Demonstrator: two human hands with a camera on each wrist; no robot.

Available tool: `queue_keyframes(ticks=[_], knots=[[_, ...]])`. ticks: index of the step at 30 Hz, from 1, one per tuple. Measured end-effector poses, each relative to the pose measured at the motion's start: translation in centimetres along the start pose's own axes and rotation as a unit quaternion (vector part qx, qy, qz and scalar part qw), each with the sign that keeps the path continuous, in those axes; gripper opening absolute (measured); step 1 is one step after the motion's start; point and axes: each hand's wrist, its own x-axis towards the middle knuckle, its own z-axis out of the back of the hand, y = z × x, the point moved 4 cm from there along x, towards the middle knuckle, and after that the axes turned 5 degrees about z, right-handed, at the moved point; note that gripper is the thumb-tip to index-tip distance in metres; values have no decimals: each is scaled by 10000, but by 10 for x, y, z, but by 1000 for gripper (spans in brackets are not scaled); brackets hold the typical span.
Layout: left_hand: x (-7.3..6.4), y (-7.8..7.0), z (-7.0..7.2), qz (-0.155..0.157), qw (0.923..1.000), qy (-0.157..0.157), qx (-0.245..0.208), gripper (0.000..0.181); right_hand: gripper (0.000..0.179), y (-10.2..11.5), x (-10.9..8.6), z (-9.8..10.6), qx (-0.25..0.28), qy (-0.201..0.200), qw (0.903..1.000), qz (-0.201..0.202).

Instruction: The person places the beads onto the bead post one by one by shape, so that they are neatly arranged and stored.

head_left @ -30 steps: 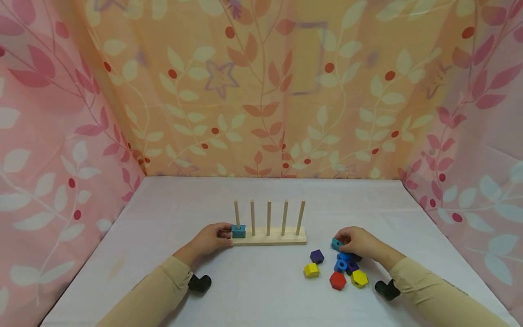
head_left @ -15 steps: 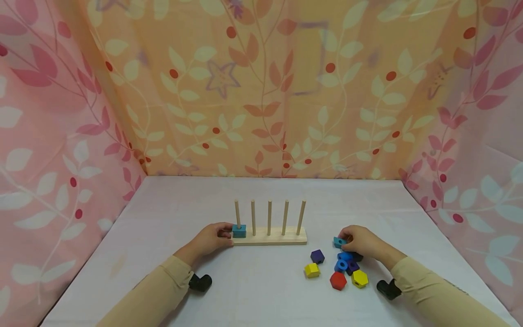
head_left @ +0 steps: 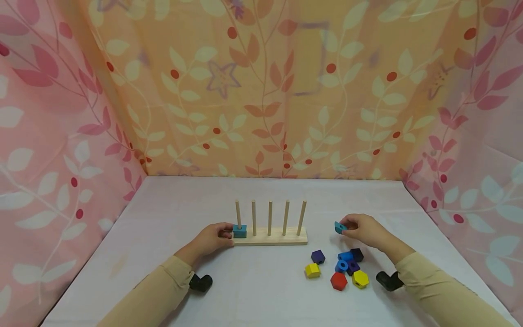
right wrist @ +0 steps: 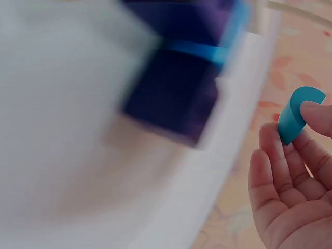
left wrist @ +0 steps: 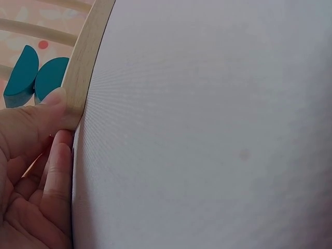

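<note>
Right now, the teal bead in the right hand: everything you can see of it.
The teal bead is a small, smooth, painted-looking piece with a curved edge; the right wrist view shows a rounded notch or bore at its top. The right hand pinches it between thumb and fingertips, lifted off the table, right of the peg board and above the loose beads. Nothing else touches it.

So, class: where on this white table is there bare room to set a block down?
Bare: the table behind the peg board, and in front, between the left sleeve and the yellow block. Crowded: the block cluster under the right hand.
</note>
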Motion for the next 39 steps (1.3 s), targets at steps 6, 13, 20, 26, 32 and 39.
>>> queue_keyframes(ticks=[6,13,20,26,32,39], knots=[[1,2,1,38,10000,-53,-1,49,27,28,4,24,282,-380,9974,534],[1,1,0,67,9999,-80,-5,48,25,72,15,41,295,-796,9900,1128],[1,2,0,96,9999,-77,36,48,26,109,28,36,716,-959,9818,1477],[-1,1,1,114,9999,-55,71,49,25,137,35,23,1072,-788,9757,1743],[-3,-1,1,69,9999,-42,71,48,23,163,43,11,1509,-695,9654,2009],[-3,-2,2,57,9999,-81,115,48,23,187,50,-4,1805,-586,9535,2342]])
